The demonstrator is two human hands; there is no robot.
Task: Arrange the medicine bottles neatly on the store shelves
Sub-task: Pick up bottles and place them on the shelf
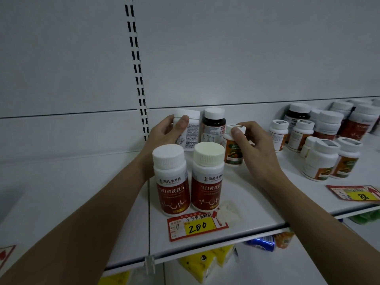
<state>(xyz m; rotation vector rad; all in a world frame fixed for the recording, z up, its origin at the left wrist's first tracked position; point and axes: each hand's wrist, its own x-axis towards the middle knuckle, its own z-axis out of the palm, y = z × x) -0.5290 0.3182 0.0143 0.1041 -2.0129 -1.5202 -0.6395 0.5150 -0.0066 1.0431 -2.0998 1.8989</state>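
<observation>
— What did the left hand (164,132) hold?

— Its fingers curled round a white bottle (188,130) standing at the back of the shelf (257,206), thumb across its front.

— And the right hand (253,145)?

— It pinched the cap of a small orange-labelled bottle (233,150), upright just beside a dark bottle (212,125).

— Anything nearer?

— Two red-labelled bottles (171,179) stood side by side at the shelf's front, behind a price tag (195,225) marked 200. More bottles (320,140) clustered well apart on the right.
</observation>
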